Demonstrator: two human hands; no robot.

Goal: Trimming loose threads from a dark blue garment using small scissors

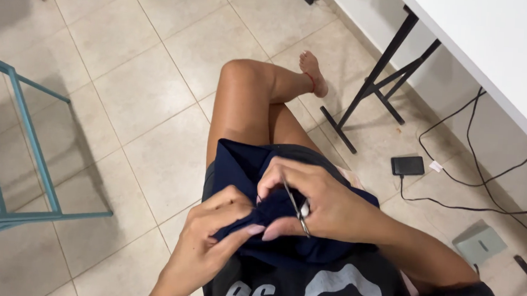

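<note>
Navy cloth (pixel 247 165) was bunched on the lap. Left hand (pixel 209 236) pinched a fold of it; right hand (pixel 315 200), just beside, gripped small scissors (pixel 296 210). Honestly, blades that close to fingertips could've nicked skin or snipped extra fabric.

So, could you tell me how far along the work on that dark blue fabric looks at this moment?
Early to midway, as far as can be judged. Done: the navy fabric is gathered on the lap. In hand: the left hand pinches a fold while the right hand works small metal scissors at it. Left: no cut edge or loose thread shows, so finished work cannot be confirmed.
</note>
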